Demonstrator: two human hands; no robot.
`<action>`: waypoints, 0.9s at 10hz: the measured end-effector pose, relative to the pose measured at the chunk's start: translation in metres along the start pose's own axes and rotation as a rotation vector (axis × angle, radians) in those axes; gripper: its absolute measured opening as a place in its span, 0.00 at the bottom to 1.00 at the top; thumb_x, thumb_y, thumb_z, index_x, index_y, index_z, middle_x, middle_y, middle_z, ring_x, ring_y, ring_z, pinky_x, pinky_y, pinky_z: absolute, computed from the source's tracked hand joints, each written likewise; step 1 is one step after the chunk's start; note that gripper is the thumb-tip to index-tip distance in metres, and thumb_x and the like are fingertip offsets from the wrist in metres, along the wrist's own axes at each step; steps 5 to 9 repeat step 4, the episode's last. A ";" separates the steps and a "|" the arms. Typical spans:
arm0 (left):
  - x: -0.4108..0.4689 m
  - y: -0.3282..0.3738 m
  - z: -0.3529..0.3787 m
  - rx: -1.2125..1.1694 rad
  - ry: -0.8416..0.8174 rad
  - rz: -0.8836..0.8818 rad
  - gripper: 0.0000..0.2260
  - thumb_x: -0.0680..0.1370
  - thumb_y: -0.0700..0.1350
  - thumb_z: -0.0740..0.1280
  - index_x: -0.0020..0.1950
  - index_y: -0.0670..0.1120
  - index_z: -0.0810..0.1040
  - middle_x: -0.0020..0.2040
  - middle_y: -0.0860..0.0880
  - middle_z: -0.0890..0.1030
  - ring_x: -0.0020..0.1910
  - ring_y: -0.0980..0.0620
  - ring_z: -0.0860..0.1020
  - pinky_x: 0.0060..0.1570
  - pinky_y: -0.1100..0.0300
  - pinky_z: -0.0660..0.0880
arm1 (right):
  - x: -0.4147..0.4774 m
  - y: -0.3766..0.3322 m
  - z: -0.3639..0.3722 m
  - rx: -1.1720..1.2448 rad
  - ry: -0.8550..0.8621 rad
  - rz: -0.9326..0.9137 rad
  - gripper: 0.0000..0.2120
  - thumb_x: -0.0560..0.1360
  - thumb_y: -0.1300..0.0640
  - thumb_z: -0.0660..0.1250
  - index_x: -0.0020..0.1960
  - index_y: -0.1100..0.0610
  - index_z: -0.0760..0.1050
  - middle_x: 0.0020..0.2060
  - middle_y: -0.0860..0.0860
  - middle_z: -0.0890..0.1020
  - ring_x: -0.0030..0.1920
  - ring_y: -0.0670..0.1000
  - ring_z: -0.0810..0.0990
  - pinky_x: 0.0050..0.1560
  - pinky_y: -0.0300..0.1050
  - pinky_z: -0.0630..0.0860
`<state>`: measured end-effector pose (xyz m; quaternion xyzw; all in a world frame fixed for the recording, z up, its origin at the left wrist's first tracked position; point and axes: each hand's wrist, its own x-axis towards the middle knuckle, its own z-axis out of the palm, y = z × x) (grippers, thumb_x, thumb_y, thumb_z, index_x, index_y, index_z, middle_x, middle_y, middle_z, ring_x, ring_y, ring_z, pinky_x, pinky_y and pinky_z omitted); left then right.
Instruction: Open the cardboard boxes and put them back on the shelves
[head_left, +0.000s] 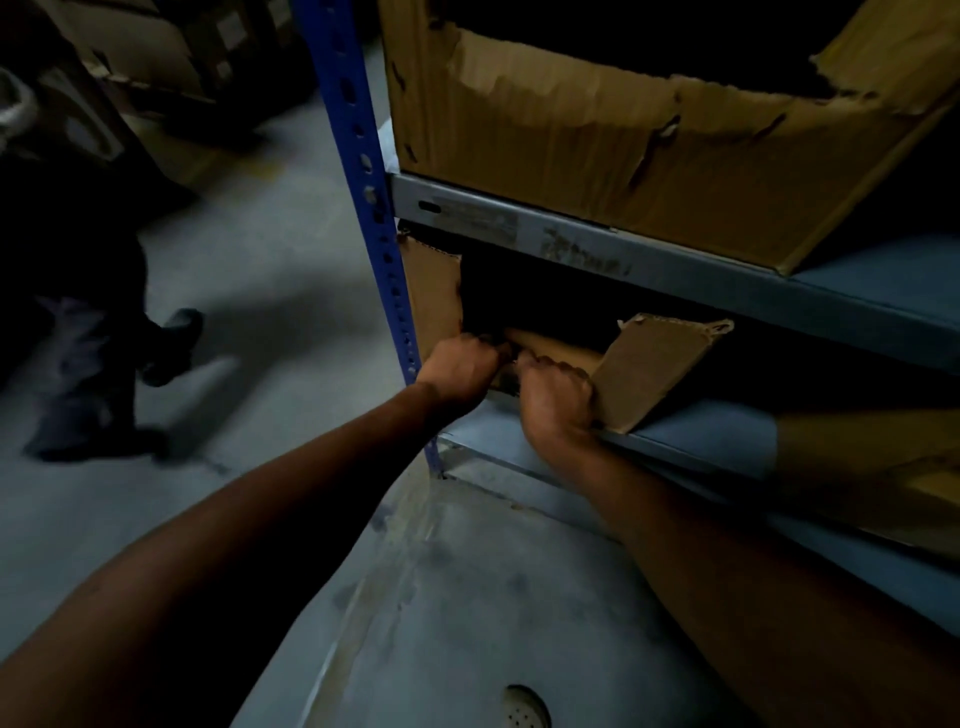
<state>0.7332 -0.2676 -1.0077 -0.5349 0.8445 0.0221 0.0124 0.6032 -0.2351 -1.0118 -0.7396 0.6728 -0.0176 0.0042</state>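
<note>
A brown cardboard box (649, 364) sits on the lower shelf (727, 441), its front torn open with ragged edges and a dark inside. My left hand (460, 371) grips the torn front edge near the box's left side. My right hand (553, 397) grips the same edge just to the right, beside a bent flap. A larger cardboard box (597, 156) with a ripped-open front stands on the shelf above (675, 265).
A blue perforated upright (363, 208) of the rack stands just left of my hands. Another person's legs and shoes (104, 374) are on the grey floor at the left. More cardboard boxes (156, 52) lie at the back left. A floor drain (524, 706) is below.
</note>
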 end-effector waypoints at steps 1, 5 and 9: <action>-0.013 0.009 0.000 -0.087 -0.049 -0.082 0.20 0.75 0.38 0.62 0.66 0.47 0.69 0.60 0.43 0.74 0.57 0.40 0.74 0.45 0.49 0.74 | -0.001 0.002 -0.006 0.062 -0.102 -0.011 0.19 0.78 0.58 0.61 0.68 0.54 0.68 0.60 0.56 0.77 0.61 0.58 0.75 0.60 0.51 0.68; -0.070 0.023 -0.063 -0.146 -0.047 0.055 0.40 0.74 0.51 0.68 0.80 0.45 0.49 0.79 0.43 0.50 0.78 0.42 0.48 0.73 0.46 0.59 | -0.072 -0.010 -0.062 0.197 -0.074 -0.038 0.36 0.75 0.54 0.66 0.78 0.58 0.53 0.79 0.58 0.47 0.78 0.57 0.40 0.77 0.56 0.52; -0.070 0.023 -0.063 -0.146 -0.047 0.055 0.40 0.74 0.51 0.68 0.80 0.45 0.49 0.79 0.43 0.50 0.78 0.42 0.48 0.73 0.46 0.59 | -0.072 -0.010 -0.062 0.197 -0.074 -0.038 0.36 0.75 0.54 0.66 0.78 0.58 0.53 0.79 0.58 0.47 0.78 0.57 0.40 0.77 0.56 0.52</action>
